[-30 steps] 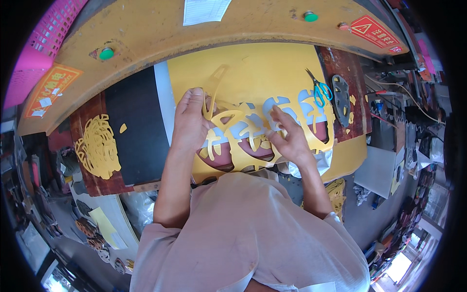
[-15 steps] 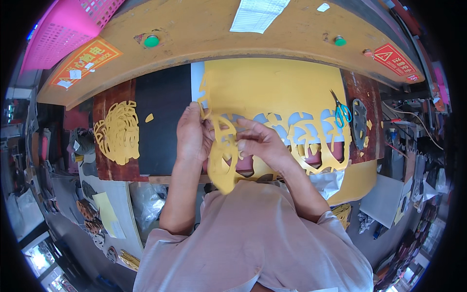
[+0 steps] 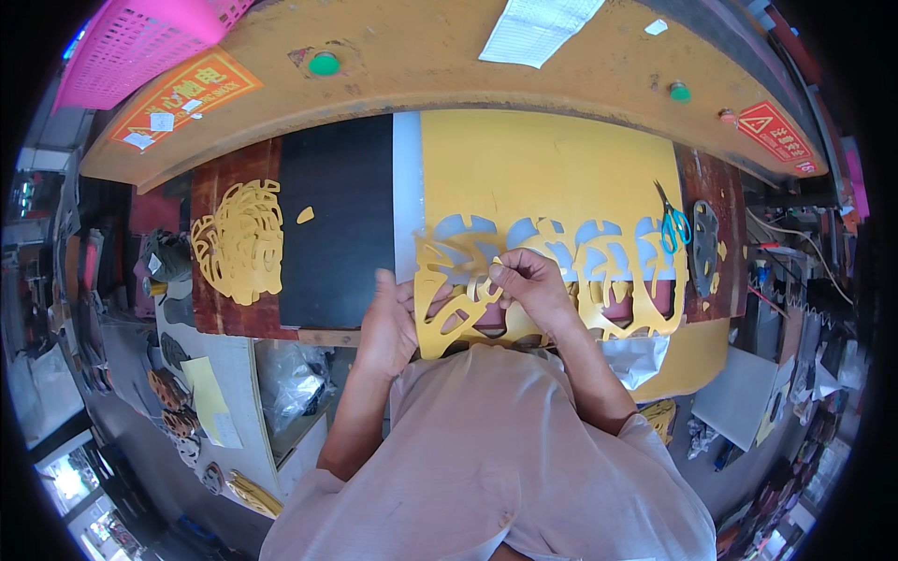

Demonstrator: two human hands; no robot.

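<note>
A yellow cut-out piece (image 3: 456, 315) with curved openings hangs between my hands, its upper part smeared by motion. Thumb and fingers of my right hand (image 3: 535, 288) pinch it near its right side. At its left edge is my left hand (image 3: 386, 327), thumb raised and apart from the fingers; the fingertips reach toward the piece, partly hidden by it. Behind lies a large yellow sheet (image 3: 552, 168), its near part cut into a row of shoe-upper-like openings. Teal-handled scissors (image 3: 674, 230) rest at the sheet's right edge.
A pile of yellow cut-outs (image 3: 238, 245) lies at the left, beside a black board (image 3: 337, 224) bearing a small yellow scrap (image 3: 305, 215). A dark sole-shaped plate (image 3: 703, 248) sits at the right. Across the back runs an orange machine beam (image 3: 412, 70) with green buttons.
My left hand has come down and loosened from the yellow piece, which has swung right and spread out. My right hand keeps its pinch. The whole view has shifted slightly.
</note>
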